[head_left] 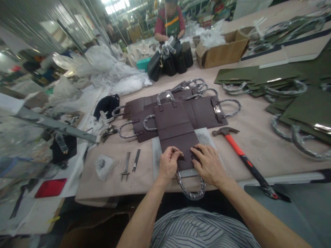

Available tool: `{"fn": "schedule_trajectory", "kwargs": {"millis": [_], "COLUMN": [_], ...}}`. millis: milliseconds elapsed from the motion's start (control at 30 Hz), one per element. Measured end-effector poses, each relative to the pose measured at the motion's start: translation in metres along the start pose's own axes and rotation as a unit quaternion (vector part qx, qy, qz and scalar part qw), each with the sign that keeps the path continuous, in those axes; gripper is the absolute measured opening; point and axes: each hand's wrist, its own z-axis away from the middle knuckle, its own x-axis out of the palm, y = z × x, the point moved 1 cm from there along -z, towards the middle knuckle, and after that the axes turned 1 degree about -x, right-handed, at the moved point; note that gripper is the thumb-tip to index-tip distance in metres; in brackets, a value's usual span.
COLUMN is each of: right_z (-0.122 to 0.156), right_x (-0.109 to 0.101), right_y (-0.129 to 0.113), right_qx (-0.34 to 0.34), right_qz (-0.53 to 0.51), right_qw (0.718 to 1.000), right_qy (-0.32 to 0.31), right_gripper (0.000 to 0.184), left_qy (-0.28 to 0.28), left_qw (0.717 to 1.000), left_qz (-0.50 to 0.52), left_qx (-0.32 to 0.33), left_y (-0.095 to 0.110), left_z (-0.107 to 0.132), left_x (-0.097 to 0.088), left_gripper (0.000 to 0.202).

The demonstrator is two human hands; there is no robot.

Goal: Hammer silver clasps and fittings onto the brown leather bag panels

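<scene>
A dark brown leather bag panel (176,136), with wrapped handles at both ends, lies over a pale board (156,148) in front of me. My left hand (168,164) is closed in a pinch on a small, thin metallic tool (178,151), its tip close to the leather. Its exact kind is too small to tell. My right hand (209,164) rests on the panel's right edge, fingers spread and pressing lightly; the thumb side is partly hidden. The near wrapped handle (191,196) hangs toward my body, below both hands.
An orange-handled claw hammer (239,148) lies to the right. Left are a pronged punch (126,167), a flat black tool (136,160) and a small plastic bag (103,167). Brown panels (207,112) lie behind, green ones (305,113) right. Across the table, a person (170,22) stands near black bags (169,62).
</scene>
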Motion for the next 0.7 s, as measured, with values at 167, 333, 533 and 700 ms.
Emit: {"fn": "schedule_trajectory", "kwargs": {"millis": [167, 333, 533, 700], "right_z": [0.0006, 0.0016, 0.0021, 0.0019], "right_x": [0.0009, 0.0031, 0.0028, 0.0026], "right_y": [0.0011, 0.0029, 0.0036, 0.0021], "right_qx": [-0.002, -0.001, -0.005, -0.004], "right_qz": [0.0, -0.001, 0.002, -0.002], "right_qw": [1.0, 1.0, 1.0, 1.0], "right_qy": [0.004, 0.001, 0.01, 0.011], "right_gripper": [0.041, 0.041, 0.039, 0.04], "left_qy": [0.009, 0.008, 0.012, 0.017], "left_qw": [1.0, 1.0, 1.0, 0.999], "left_qz": [0.009, 0.012, 0.008, -0.026], "left_qx": [-0.002, -0.007, -0.006, 0.023], "left_y": [-0.0058, -0.0072, -0.0047, -0.0023], "left_z": [0.003, 0.0021, 0.0024, 0.005], "left_x": [-0.0012, 0.0002, 0.0015, 0.0037], "left_gripper": [0.016, 0.015, 0.013, 0.012]}}
